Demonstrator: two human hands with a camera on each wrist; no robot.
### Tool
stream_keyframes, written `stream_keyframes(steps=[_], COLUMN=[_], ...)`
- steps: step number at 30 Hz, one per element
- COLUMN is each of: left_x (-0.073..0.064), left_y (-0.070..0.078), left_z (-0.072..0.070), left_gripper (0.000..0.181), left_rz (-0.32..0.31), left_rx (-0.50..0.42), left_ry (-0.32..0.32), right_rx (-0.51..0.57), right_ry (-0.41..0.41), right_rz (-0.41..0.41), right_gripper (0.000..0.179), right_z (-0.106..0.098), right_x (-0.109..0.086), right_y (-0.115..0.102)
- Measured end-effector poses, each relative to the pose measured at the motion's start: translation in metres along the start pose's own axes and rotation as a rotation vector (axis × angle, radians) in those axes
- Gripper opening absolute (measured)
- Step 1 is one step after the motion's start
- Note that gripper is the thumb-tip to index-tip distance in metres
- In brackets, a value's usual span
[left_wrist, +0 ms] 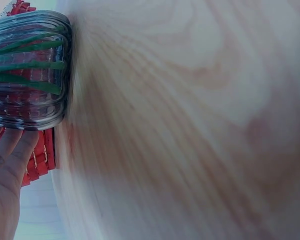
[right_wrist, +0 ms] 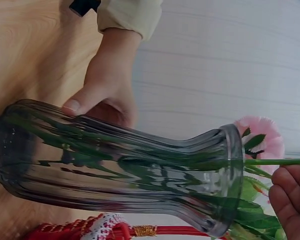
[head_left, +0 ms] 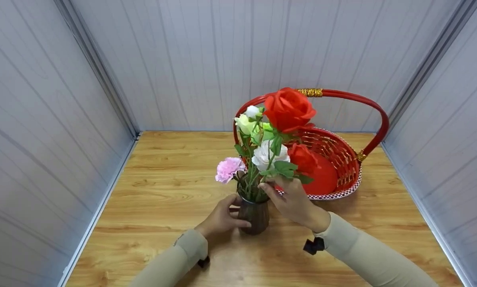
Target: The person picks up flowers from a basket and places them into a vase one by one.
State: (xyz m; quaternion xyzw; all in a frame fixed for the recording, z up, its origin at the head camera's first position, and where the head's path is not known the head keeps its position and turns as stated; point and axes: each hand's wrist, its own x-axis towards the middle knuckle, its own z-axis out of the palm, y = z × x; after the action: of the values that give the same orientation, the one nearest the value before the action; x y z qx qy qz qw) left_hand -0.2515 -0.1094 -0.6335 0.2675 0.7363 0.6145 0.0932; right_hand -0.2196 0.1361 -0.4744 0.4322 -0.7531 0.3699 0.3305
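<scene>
A ribbed dark glass vase (head_left: 255,219) stands on the wooden table, with several green stems inside. My left hand (head_left: 222,217) grips its left side, thumb across the front. At the vase mouth, my right hand (head_left: 294,203) pinches a green flower stem (right_wrist: 270,161) that runs down through the rim. Above the vase rise a large red rose (head_left: 288,109), a white flower (head_left: 268,155) and pale green blooms (head_left: 245,124). A pink carnation (head_left: 229,169) leans out to the left. Another red rose (head_left: 302,159) shows lower, behind the right hand.
Behind the vase and to its right, a red woven basket (head_left: 336,196) tips toward me, its inside facing forward. Its arched red handle (head_left: 376,135) carries gold wrapping. Pale panel walls (head_left: 190,71) enclose the wooden table (head_left: 162,191) at the back and both sides.
</scene>
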Motion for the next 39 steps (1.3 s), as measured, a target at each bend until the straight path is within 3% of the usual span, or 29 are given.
stream_keyframes(steps=[6, 12, 19, 25, 39], left_x=[-0.001, -0.002, -0.001, -0.001, -0.001], left_y=[0.0, 0.002, 0.002, 0.003, 0.001], left_z=[0.0, 0.002, 0.002, 0.002, -0.001], left_gripper=[0.055, 0.056, 0.056, 0.056, 0.06], left_rz=[-0.003, -0.007, 0.013, 0.009, 0.009], left_rx=[0.016, -0.01, 0.006, 0.026, 0.021], left_ry=[0.006, -0.002, 0.003, 0.009, -0.013], right_rx=[0.007, -0.028, -0.136, -0.24, -0.194], right_ry=[-0.109, -0.15, -0.14, -0.143, -0.004], right_rz=[0.087, 0.077, -0.002, 0.005, -0.009], right_gripper=[0.028, 0.017, 0.008, 0.004, 0.013], right_z=[0.004, 0.008, 0.012, 0.014, 0.01], right_x=[-0.005, -0.013, -0.019, -0.022, -0.033], right_y=[-0.002, 0.0, 0.004, 0.005, 0.006])
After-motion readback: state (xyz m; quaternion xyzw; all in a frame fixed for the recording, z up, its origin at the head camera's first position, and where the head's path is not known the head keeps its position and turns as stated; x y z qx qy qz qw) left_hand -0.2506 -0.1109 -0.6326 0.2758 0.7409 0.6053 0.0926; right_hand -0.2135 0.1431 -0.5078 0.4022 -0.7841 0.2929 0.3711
